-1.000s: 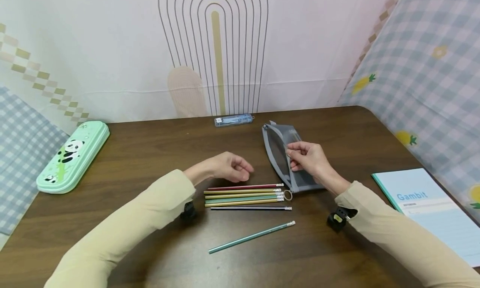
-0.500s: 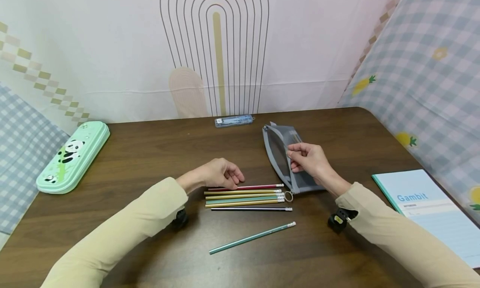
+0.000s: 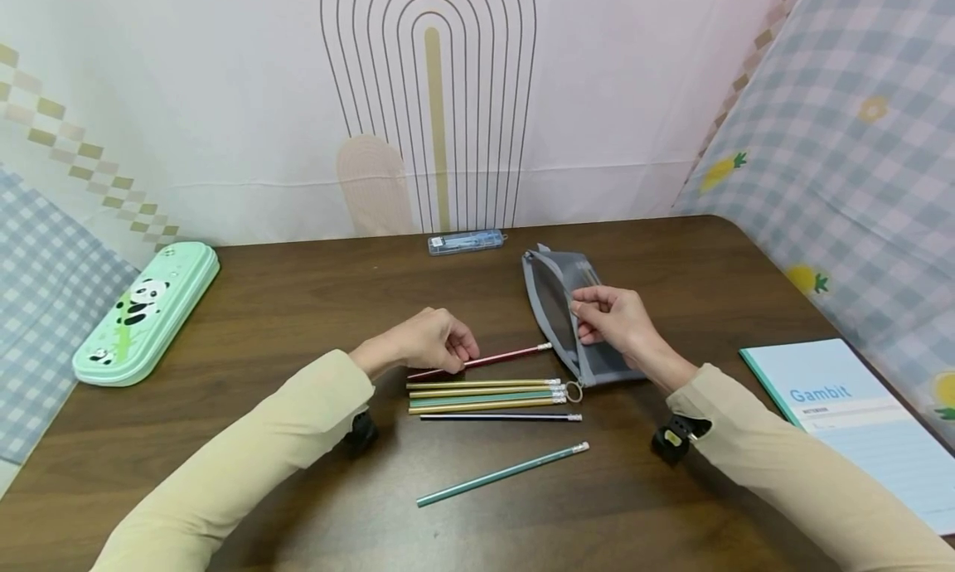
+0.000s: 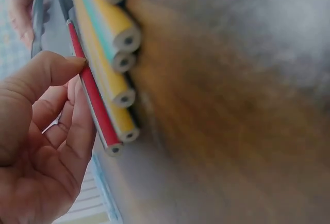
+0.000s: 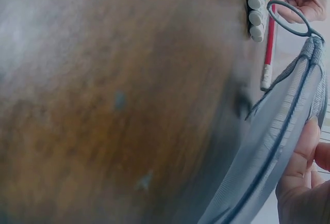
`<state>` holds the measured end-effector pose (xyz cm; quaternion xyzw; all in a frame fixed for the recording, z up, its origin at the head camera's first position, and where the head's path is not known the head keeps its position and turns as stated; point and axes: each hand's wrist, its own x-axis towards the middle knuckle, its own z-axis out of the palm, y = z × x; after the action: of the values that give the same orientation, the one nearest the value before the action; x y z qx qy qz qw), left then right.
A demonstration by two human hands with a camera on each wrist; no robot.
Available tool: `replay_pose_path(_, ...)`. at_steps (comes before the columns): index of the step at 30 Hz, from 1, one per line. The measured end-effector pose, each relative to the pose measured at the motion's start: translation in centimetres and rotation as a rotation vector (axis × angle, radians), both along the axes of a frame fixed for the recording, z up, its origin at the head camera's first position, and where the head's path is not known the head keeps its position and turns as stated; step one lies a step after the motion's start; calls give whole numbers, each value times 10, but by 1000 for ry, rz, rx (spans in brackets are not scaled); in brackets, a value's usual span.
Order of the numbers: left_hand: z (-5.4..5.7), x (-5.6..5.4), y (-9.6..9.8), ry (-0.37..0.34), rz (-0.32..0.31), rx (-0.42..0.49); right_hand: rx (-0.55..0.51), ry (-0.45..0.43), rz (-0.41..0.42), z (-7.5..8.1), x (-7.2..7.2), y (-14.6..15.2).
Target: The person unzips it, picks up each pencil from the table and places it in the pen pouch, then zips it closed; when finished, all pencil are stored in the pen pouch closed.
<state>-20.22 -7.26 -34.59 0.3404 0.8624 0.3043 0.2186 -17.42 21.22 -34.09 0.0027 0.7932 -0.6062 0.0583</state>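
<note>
My left hand (image 3: 429, 340) pinches a red pencil (image 3: 511, 356) between thumb and fingers. The pencil slants, its white eraser end pointing at the mouth of a grey zippered mesh pouch (image 3: 608, 361). In the left wrist view, thumb and fingers meet on the red pencil (image 4: 98, 100) beside the others. With thumb and index finger, my right hand (image 3: 615, 317) grips the pouch's edge, and the mouth gapes toward the left. Just in front of the red pencil lies a row of gold pencils (image 3: 485, 405) with a green one among them. Thin shapes show through the pouch's far end.
Nearer me lie a black pencil (image 3: 492, 417) and a slanted teal pencil (image 3: 500, 476). A green panda pencil case (image 3: 152, 307) stands at the left edge, a small blue clear case (image 3: 466, 241) at the back, a notebook (image 3: 858, 423) at the right. A ring (image 3: 574, 392) hangs from the zipper.
My left hand has moved left and down to the red pencil and taken hold of it. The pencil's eraser end has swung away from the row, toward the pouch. My right hand stays at the pouch.
</note>
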Motion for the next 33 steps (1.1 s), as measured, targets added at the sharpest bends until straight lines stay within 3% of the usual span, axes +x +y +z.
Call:
replay_pose_path(6, 7, -10, -1, -171, 64, 79, 6, 8, 2, -2, -1, 0)
replay_pose_path(14, 3, -15, 38, -637, 290, 302, -4, 7, 9, -1, 0, -1)
replay_pose_path(19, -4, -14, 70, -844, 405, 457, -4, 3, 9, -2, 0, -2)
replay_pose_path(23, -7, -14, 92, -900, 484, 552, -4, -3, 8, -3, 0, -3)
replay_pose_path(33, -5, -7, 121, -881, 607, 694, -15, -9, 15, -4, -1, -3)
